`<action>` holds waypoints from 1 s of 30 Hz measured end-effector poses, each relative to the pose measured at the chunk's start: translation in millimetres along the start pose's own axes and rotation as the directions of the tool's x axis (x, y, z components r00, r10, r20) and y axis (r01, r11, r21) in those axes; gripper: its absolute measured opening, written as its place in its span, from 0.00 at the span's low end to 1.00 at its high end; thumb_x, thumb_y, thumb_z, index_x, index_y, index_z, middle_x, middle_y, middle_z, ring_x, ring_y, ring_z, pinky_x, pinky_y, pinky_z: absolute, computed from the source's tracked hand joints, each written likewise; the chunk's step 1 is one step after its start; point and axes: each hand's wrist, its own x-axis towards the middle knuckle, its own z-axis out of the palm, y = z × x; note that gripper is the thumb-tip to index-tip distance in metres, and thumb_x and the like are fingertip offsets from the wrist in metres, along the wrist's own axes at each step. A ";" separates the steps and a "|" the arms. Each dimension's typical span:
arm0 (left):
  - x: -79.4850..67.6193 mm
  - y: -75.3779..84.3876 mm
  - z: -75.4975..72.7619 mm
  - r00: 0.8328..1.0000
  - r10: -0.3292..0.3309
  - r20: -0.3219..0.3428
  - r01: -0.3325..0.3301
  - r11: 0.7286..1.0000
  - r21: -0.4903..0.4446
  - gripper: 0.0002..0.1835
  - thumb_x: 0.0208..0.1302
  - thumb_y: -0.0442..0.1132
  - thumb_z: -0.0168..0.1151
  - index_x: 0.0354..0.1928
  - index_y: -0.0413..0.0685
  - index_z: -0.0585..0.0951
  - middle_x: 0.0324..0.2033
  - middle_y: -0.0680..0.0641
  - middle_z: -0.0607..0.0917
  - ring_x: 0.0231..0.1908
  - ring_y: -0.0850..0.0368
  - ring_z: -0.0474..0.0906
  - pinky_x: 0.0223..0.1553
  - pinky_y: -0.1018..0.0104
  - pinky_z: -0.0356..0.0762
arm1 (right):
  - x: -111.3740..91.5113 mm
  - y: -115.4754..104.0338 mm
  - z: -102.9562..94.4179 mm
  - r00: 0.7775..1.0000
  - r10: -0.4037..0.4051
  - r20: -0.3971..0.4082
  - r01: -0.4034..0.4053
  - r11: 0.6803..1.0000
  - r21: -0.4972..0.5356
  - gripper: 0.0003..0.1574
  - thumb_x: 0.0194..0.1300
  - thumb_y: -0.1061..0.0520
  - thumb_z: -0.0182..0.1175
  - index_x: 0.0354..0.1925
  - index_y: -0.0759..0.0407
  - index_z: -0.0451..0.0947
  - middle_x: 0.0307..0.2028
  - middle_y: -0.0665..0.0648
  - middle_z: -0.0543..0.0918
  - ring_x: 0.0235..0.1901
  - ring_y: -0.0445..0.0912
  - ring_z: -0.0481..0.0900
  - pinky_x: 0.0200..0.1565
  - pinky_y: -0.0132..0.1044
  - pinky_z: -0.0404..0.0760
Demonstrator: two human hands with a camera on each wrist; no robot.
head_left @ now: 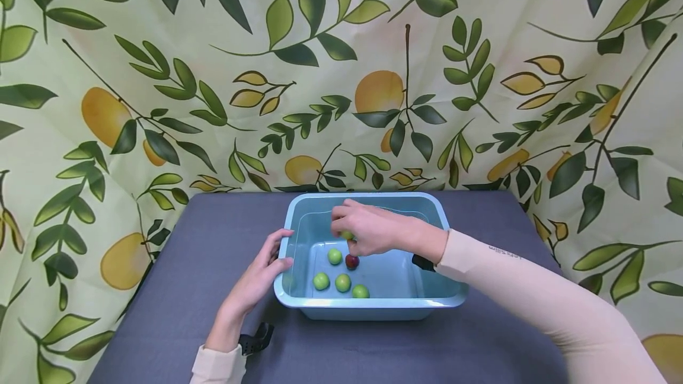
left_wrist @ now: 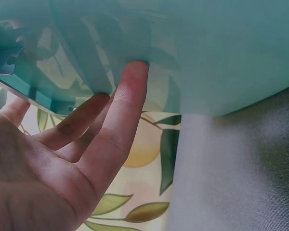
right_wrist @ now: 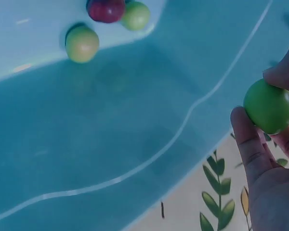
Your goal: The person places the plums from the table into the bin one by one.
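Note:
A light blue plastic basin stands on the table. In it lie several small round green fruits and one dark red fruit. My right hand is over the basin's far part and pinches a green fruit between thumb and fingertips. My left hand grips the basin's left rim; in the left wrist view its fingers press against the outer wall. The exact kind of fruit cannot be told.
A dark grey cloth covers the table. Behind it hangs a curtain printed with leaves and fruit. A black strap is at the left wrist.

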 end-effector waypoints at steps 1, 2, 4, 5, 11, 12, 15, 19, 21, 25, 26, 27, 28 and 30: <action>0.0 0.3 -0.1 1.000 0.001 0.000 -0.001 1.000 0.002 0.27 0.73 0.39 0.55 0.71 0.60 0.63 0.65 0.37 0.69 0.57 0.42 0.73 0.55 0.48 0.72 | 1.2 -0.2 2.7 1.000 -0.001 0.009 0.001 1.000 -0.002 0.15 0.54 0.66 0.62 0.39 0.51 0.82 0.39 0.47 0.75 0.41 0.45 0.66 0.41 0.34 0.71; 0.1 0.7 -0.1 1.000 0.001 -0.001 -0.001 1.000 0.001 0.27 0.73 0.39 0.55 0.71 0.60 0.64 0.65 0.37 0.69 0.57 0.42 0.73 0.56 0.48 0.72 | 2.4 -0.3 5.2 1.000 -0.002 0.018 0.002 1.000 -0.003 0.15 0.55 0.66 0.62 0.39 0.51 0.83 0.40 0.47 0.75 0.41 0.45 0.67 0.40 0.34 0.71; 0.1 1.2 -0.2 1.000 0.002 0.000 -0.002 1.000 0.001 0.27 0.73 0.39 0.55 0.71 0.60 0.63 0.65 0.37 0.69 0.57 0.42 0.73 0.56 0.48 0.71 | 4.6 -0.4 9.6 0.999 0.000 0.037 0.000 1.000 0.001 0.14 0.56 0.65 0.63 0.40 0.51 0.83 0.41 0.48 0.76 0.42 0.45 0.67 0.41 0.34 0.71; 0.1 1.5 -0.3 1.000 0.005 0.001 -0.005 1.000 0.000 0.27 0.73 0.39 0.54 0.71 0.60 0.63 0.65 0.37 0.69 0.57 0.42 0.73 0.56 0.48 0.71 | 5.7 0.1 12.3 0.999 0.001 0.048 -0.001 1.000 -0.001 0.14 0.56 0.65 0.63 0.41 0.51 0.83 0.41 0.48 0.76 0.42 0.45 0.67 0.41 0.34 0.71; 0.7 1.4 0.3 1.000 0.018 0.012 -0.018 1.000 -0.004 0.27 0.74 0.39 0.54 0.72 0.58 0.63 0.65 0.37 0.69 0.57 0.42 0.73 0.56 0.48 0.71 | 9.3 3.6 30.2 0.992 0.005 0.123 -0.005 1.000 0.001 0.14 0.56 0.65 0.64 0.40 0.50 0.83 0.41 0.47 0.76 0.39 0.44 0.66 0.39 0.32 0.69; 0.8 1.4 0.3 1.000 0.017 0.013 -0.017 1.000 -0.003 0.27 0.74 0.40 0.54 0.72 0.59 0.63 0.65 0.37 0.69 0.57 0.42 0.72 0.56 0.48 0.72 | 9.4 3.9 33.1 0.990 0.003 0.138 -0.003 1.000 -0.001 0.14 0.56 0.65 0.64 0.40 0.49 0.83 0.40 0.47 0.75 0.38 0.44 0.66 0.39 0.32 0.68; 0.7 1.5 0.4 1.000 0.016 0.009 -0.016 1.000 -0.006 0.27 0.74 0.40 0.54 0.72 0.59 0.63 0.65 0.37 0.69 0.57 0.42 0.73 0.56 0.47 0.72 | 10.2 4.6 41.7 0.984 -0.003 0.177 0.005 1.000 -0.010 0.14 0.57 0.66 0.64 0.39 0.49 0.83 0.39 0.46 0.74 0.37 0.44 0.65 0.37 0.31 0.67; 0.0 1.6 0.9 1.000 0.019 0.004 -0.019 1.000 -0.002 0.27 0.74 0.40 0.54 0.72 0.59 0.63 0.64 0.37 0.70 0.57 0.42 0.73 0.56 0.47 0.72 | 11.1 5.0 49.1 0.976 0.004 0.219 -0.001 1.000 -0.014 0.14 0.58 0.66 0.65 0.40 0.49 0.83 0.38 0.46 0.73 0.36 0.44 0.65 0.36 0.30 0.67; -0.4 1.2 1.2 1.000 0.020 0.004 -0.020 1.000 0.000 0.27 0.74 0.40 0.54 0.72 0.59 0.64 0.64 0.37 0.70 0.56 0.42 0.73 0.56 0.47 0.72 | 11.3 5.6 51.7 0.971 0.006 0.237 -0.002 1.000 -0.018 0.14 0.59 0.66 0.66 0.41 0.51 0.83 0.38 0.46 0.73 0.36 0.44 0.64 0.36 0.30 0.66; -1.4 0.7 1.4 1.000 0.018 0.001 -0.018 1.000 -0.002 0.26 0.75 0.40 0.54 0.72 0.60 0.64 0.64 0.37 0.70 0.56 0.42 0.74 0.55 0.47 0.73 | 11.7 6.4 55.8 0.967 0.008 0.255 -0.005 1.000 -0.014 0.15 0.58 0.67 0.66 0.44 0.53 0.84 0.38 0.47 0.73 0.35 0.44 0.64 0.35 0.31 0.66; -1.5 0.6 1.6 1.000 0.015 -0.001 -0.015 1.000 -0.002 0.26 0.75 0.40 0.54 0.71 0.60 0.64 0.63 0.37 0.70 0.56 0.42 0.74 0.55 0.47 0.73 | 11.5 6.5 56.9 0.966 0.009 0.258 -0.005 1.000 -0.018 0.15 0.58 0.66 0.66 0.44 0.53 0.84 0.38 0.47 0.73 0.35 0.44 0.64 0.35 0.31 0.66; -1.6 0.6 1.6 1.000 0.016 -0.003 -0.016 1.000 -0.003 0.26 0.74 0.40 0.55 0.71 0.60 0.64 0.63 0.37 0.70 0.56 0.42 0.74 0.54 0.47 0.73 | 11.2 6.6 57.9 0.966 0.012 0.259 -0.007 1.000 -0.022 0.16 0.58 0.66 0.66 0.45 0.53 0.85 0.38 0.47 0.73 0.36 0.44 0.64 0.35 0.31 0.66; -1.7 0.7 1.7 1.000 0.015 -0.005 -0.016 1.000 -0.004 0.26 0.74 0.41 0.55 0.71 0.60 0.64 0.64 0.37 0.70 0.56 0.42 0.74 0.54 0.47 0.74 | 10.9 6.6 58.7 0.965 0.016 0.262 -0.009 1.000 -0.029 0.16 0.59 0.66 0.66 0.45 0.53 0.85 0.38 0.47 0.73 0.36 0.44 0.64 0.35 0.31 0.66; -1.6 0.7 2.0 1.000 0.013 -0.008 -0.013 1.000 -0.002 0.26 0.74 0.41 0.55 0.71 0.60 0.64 0.64 0.37 0.70 0.55 0.42 0.74 0.54 0.46 0.74 | 10.4 6.5 60.8 0.963 0.025 0.269 -0.013 0.999 -0.044 0.16 0.60 0.66 0.65 0.46 0.53 0.84 0.38 0.47 0.73 0.36 0.44 0.64 0.33 0.31 0.66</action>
